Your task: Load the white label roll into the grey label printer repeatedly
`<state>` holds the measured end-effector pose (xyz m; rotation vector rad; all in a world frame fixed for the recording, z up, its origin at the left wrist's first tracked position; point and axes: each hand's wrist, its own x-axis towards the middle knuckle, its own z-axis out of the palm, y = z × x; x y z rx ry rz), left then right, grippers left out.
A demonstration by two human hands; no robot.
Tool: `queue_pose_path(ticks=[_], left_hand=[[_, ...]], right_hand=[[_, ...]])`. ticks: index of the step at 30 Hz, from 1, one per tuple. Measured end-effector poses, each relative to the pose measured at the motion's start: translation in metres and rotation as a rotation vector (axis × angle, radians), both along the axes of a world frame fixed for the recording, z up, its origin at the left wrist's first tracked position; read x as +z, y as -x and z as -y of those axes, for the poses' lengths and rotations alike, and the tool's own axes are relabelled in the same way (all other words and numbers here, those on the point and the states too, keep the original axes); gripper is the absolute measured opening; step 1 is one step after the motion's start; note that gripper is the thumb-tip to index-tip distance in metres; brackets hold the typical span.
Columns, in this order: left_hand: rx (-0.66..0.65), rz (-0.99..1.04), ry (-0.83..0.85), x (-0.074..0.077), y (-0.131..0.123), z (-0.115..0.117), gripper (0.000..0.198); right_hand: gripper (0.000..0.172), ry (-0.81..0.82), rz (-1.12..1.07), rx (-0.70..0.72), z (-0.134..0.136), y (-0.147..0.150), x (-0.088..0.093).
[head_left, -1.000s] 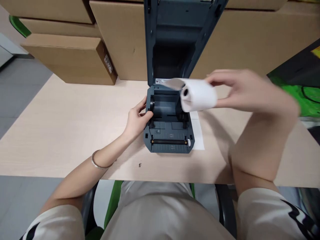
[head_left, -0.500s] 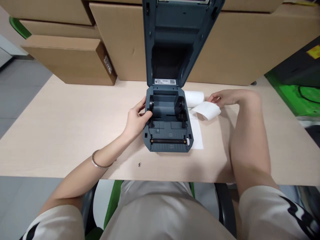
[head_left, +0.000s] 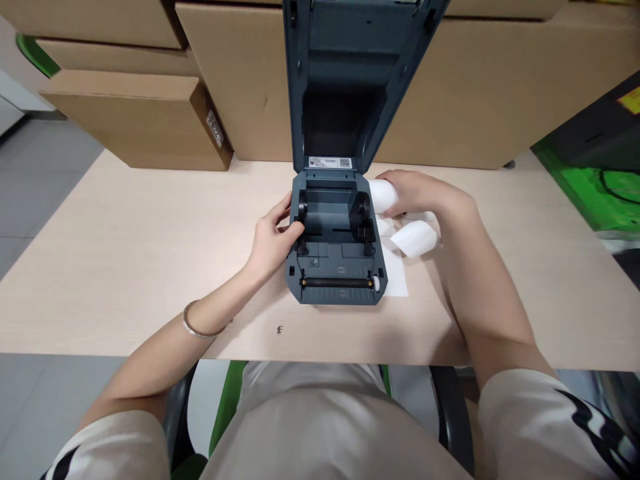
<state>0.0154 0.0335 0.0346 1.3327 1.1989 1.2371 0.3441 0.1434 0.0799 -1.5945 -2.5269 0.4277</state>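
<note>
A dark blue-grey label printer (head_left: 330,257) stands on the table with its lid (head_left: 356,53) raised. Inside, the roll bay between two black holders has no roll in it, and a black roller crosses the front. My left hand (head_left: 273,237) grips the printer's left side, thumb over the rim and fingers behind the edge. To the printer's right lies a white paper roll (head_left: 383,196), partly hidden by the printer. My right hand (head_left: 407,192) is closed around the roll's right end; some fingertips are hidden. A loose curled strip of paper (head_left: 415,238) lies just below that hand.
Cardboard boxes (head_left: 480,93) line the back of the table, with a smaller box (head_left: 130,120) at the left. A flat white sheet (head_left: 395,270) lies partly under the printer's right side. A green surface with a black cable (head_left: 607,190) is at the right.
My right hand has moved left from beside the curled strip onto the paper roll and closed on it. The strip has shifted slightly toward me. My left hand and the printer stay put.
</note>
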Motion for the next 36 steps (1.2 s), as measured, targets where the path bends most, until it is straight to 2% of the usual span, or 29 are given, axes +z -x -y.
queue_pose_path(ticks=[3, 7, 9, 12, 14, 17, 20, 22, 25, 32, 36], left_hand=[[0.001, 0.008, -0.007, -0.002, 0.000, -0.001, 0.078], [-0.001, 0.030, -0.002, -0.005, 0.000, 0.000, 0.078], [0.000, 0.041, 0.002, -0.007, 0.001, 0.000, 0.079], [0.006, 0.046, 0.000, -0.008, 0.001, 0.000, 0.079], [0.011, 0.041, 0.002, -0.009, 0.001, 0.000, 0.079], [0.011, 0.036, 0.007, -0.007, 0.000, 0.001, 0.080], [0.007, 0.036, 0.011, -0.005, 0.000, 0.002, 0.080], [0.011, 0.031, 0.016, -0.005, 0.000, 0.002, 0.081], [0.019, 0.022, 0.021, -0.005, 0.000, 0.002, 0.082], [0.029, 0.014, 0.033, -0.005, -0.001, 0.003, 0.083], [0.026, 0.003, 0.019, -0.003, -0.001, 0.003, 0.079]], right_hand=[[0.058, 0.076, 0.100, -0.036, 0.005, -0.005, 0.017], [0.050, 0.099, 0.041, 0.048, 0.033, -0.029, 0.065], [0.054, 0.120, -0.018, 0.123, 0.049, -0.041, 0.083], [0.067, 0.150, -0.060, 0.252, 0.066, -0.041, 0.097], [0.071, 0.209, -0.084, 0.333, 0.073, -0.026, 0.099], [0.078, 0.218, -0.179, 0.362, 0.076, 0.011, 0.094], [0.082, 0.110, -0.280, 0.302, 0.074, 0.044, 0.082], [0.078, 0.018, -0.277, 0.248, 0.070, 0.059, 0.071], [0.071, -0.118, -0.182, 0.212, 0.063, 0.071, 0.053], [0.068, -0.346, -0.017, 0.153, 0.054, 0.087, 0.011], [0.067, -0.371, 0.032, 0.147, 0.057, 0.093, 0.006]])
